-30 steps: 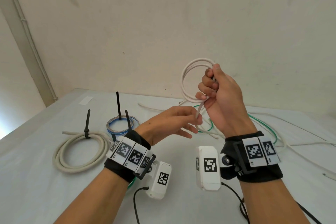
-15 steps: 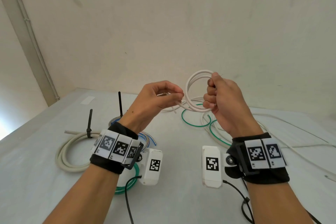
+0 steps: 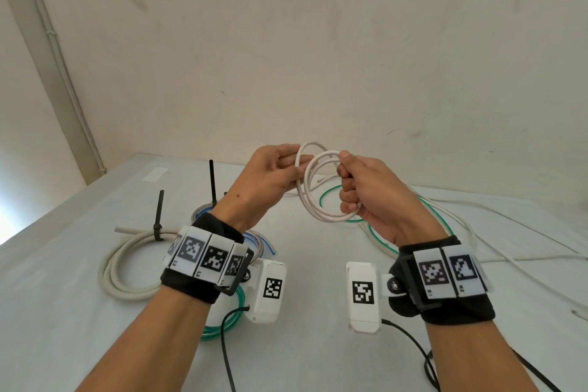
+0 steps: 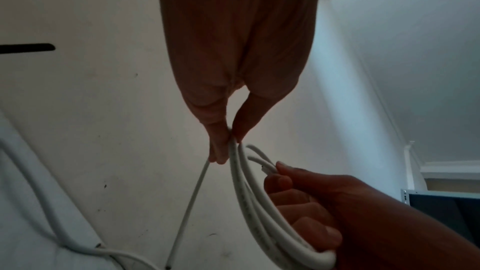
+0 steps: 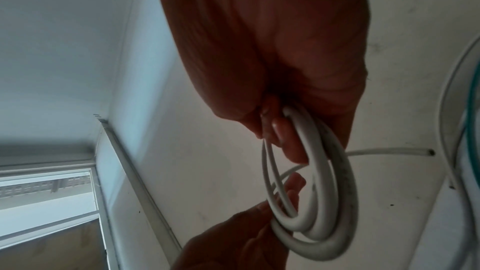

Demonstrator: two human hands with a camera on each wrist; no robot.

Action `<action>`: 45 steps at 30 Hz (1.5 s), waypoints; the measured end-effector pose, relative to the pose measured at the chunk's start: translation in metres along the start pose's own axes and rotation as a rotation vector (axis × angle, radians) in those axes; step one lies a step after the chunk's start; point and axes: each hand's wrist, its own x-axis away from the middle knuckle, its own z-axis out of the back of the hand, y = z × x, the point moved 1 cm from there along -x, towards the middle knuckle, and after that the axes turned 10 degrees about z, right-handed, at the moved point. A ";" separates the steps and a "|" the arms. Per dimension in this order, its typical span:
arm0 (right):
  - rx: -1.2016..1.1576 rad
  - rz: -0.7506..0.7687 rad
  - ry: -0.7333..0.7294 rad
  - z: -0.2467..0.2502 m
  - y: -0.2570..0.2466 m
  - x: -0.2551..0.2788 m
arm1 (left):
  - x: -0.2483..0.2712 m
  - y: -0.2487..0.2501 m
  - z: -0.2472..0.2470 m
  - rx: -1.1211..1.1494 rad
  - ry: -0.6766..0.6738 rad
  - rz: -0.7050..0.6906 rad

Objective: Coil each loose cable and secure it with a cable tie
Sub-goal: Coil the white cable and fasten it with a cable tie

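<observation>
White, smooth round cable [image 3: 321, 194] hangs in a few loose loops above the table [image 3: 63, 312], held up between both hands. Its free tail trails down out of sight behind the loops. The right hand [image 3: 372, 197] is fisted around one side of the coil; the left hand [image 3: 270, 178] pinches the opposite loops between thumb and fingertips [image 4: 221, 151].

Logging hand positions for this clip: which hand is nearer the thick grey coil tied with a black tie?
Left. The left hand is raised above the table just right of the grey coil; the right hand is farther right, beyond it. Both hold the white cable.
</observation>
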 end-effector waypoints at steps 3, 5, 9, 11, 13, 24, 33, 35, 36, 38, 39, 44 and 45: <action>0.042 0.005 -0.022 0.002 0.000 0.000 | 0.004 0.002 -0.003 0.036 -0.056 -0.031; 0.067 0.010 -0.032 0.003 0.000 0.001 | 0.006 0.002 -0.007 0.069 -0.101 -0.025; 0.054 0.015 -0.059 0.007 -0.002 0.003 | 0.008 0.002 -0.010 0.123 -0.194 0.000; 0.049 0.012 -0.078 0.008 -0.001 0.002 | 0.008 0.003 -0.012 0.152 -0.204 0.018; 0.072 0.010 -0.104 0.006 0.002 0.001 | 0.009 0.004 -0.017 0.123 -0.179 0.033; 0.133 -0.010 -0.184 0.005 0.004 0.002 | 0.000 -0.007 -0.020 0.381 -0.155 0.210; 0.179 -0.019 -0.200 0.001 0.009 0.001 | 0.001 -0.008 -0.018 0.343 -0.103 0.218; 0.138 -0.048 -0.185 -0.001 0.008 0.001 | 0.001 -0.009 -0.017 0.293 -0.078 0.182; 0.111 -0.066 -0.176 -0.001 0.008 0.000 | 0.001 -0.009 -0.018 0.267 -0.072 0.162; 0.026 -0.109 -0.150 -0.001 0.008 -0.001 | 0.001 -0.008 -0.018 0.213 -0.075 0.118; -0.030 -0.133 -0.131 0.000 0.008 -0.002 | 0.001 -0.008 -0.018 0.190 -0.083 0.097; -0.235 -0.174 -0.064 0.003 0.007 -0.005 | 0.002 -0.005 -0.017 0.150 -0.107 0.060; -0.258 -0.173 -0.062 0.003 0.007 -0.005 | 0.002 -0.005 -0.017 0.156 -0.106 0.064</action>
